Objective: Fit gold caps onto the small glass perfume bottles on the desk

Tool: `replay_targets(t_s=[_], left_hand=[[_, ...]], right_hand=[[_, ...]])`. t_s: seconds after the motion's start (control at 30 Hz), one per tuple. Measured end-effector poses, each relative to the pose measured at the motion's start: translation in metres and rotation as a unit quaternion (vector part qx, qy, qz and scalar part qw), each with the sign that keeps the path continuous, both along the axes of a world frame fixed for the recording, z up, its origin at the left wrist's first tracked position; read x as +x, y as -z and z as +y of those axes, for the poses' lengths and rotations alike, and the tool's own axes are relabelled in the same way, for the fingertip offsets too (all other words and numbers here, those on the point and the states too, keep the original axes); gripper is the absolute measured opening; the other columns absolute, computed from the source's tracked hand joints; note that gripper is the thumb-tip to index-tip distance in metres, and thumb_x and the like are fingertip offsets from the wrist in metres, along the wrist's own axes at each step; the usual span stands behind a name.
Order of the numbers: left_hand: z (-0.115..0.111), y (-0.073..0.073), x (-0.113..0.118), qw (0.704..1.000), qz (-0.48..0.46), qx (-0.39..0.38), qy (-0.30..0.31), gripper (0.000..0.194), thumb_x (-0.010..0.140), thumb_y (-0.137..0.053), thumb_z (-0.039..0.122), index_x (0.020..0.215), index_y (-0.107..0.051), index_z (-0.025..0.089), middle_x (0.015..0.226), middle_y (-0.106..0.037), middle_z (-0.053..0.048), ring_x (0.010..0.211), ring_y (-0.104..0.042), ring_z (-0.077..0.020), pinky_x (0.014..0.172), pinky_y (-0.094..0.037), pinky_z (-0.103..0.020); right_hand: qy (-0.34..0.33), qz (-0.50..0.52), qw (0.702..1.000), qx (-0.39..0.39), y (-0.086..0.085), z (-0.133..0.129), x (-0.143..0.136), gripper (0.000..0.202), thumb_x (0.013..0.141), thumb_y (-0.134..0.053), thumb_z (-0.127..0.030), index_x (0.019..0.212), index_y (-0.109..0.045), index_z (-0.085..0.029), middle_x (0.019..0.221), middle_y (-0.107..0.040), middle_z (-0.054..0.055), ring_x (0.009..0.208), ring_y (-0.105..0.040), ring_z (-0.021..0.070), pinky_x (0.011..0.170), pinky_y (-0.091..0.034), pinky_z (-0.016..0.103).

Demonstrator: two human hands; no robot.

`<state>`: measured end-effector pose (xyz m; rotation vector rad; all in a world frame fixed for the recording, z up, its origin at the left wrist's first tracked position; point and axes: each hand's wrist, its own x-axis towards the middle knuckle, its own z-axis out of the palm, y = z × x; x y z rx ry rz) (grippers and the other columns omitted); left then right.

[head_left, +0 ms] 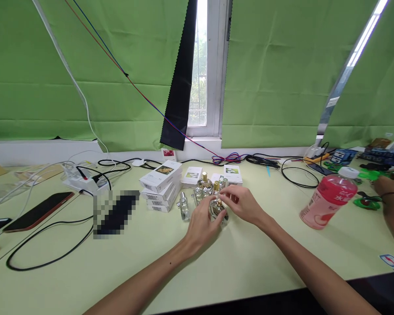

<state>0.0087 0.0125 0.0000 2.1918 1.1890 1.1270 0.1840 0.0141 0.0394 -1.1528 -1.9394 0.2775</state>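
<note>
Head view: left hand [202, 224] clamping round glass bottle [219, 211] on counter [249, 271].
Right hand [244, 204] is touching its neck; cannot tell whether that grip is closing. Slim bottle [184, 207] is standing left, near stacked white boxes [160, 186]; pink drink bottle [330, 199] is standing well right.

A pink drink bottle [328, 199] with a white cap stands near a coiled black cable [300, 174]. Green curtains [134, 78] flank the window [198, 70].
</note>
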Motion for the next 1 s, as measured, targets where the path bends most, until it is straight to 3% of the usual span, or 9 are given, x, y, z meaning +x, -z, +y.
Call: replay_targets(t_s=[0.17, 0.33, 0.6, 1.0], left_hand=[[-0.0047, 0.0023, 0.0058, 0.999, -0.028, -0.023, 0.032, 0.027, 0.091, -0.057, 0.036, 0.114, -0.055, 0.022, 0.102, -0.062, -0.005, 0.063, -0.053, -0.0122, 0.061, -0.045, -0.028], [-0.0061, 0.0035, 0.0083, 0.996, -0.054, -0.047, 0.045, 0.027, 0.091, -0.057, 0.035, 0.115, -0.054, 0.023, 0.105, -0.058, -0.004, 0.061, -0.051, -0.0094, 0.060, -0.046, -0.027], [-0.0057, 0.0048, 0.0085, 0.994, -0.068, -0.063, 0.050, 0.032, 0.090, -0.060, 0.035, 0.120, -0.053, 0.024, 0.110, -0.056, -0.004, 0.063, -0.052, -0.0093, 0.062, -0.047, -0.028], [-0.0053, 0.0044, 0.0103, 0.993, -0.082, -0.066, 0.056, 0.025, 0.089, -0.060, 0.032, 0.112, -0.055, 0.022, 0.107, -0.055, -0.003, 0.063, -0.051, -0.0086, 0.059, -0.046, -0.027]], right_hand=[[-0.019, -0.075, 0.997, 0.001, -0.0026, -0.0019, 0.0033, 0.019, 0.094, -0.058, -0.032, 0.104, -0.073, -0.024, 0.083, -0.059, 0.001, 0.060, -0.052, 0.0107, 0.059, -0.044, 0.024], [-0.041, -0.096, 0.995, 0.008, -0.0023, -0.0013, 0.0018, 0.020, 0.095, -0.055, -0.022, 0.099, -0.074, -0.023, 0.086, -0.059, 0.002, 0.070, -0.054, 0.0128, 0.064, -0.046, 0.026], [-0.061, -0.126, 0.990, 0.001, -0.0046, -0.0009, 0.0047, 0.020, 0.095, -0.051, -0.017, 0.085, -0.067, -0.020, 0.085, -0.057, 0.003, 0.071, -0.055, 0.0139, 0.063, -0.045, 0.025], [0.000, -0.186, 0.982, 0.023, -0.0026, -0.0027, -0.0024, 0.019, 0.093, -0.052, -0.016, 0.074, -0.053, -0.020, 0.081, -0.055, 0.001, 0.064, -0.049, 0.0130, 0.054, -0.031, 0.024]])
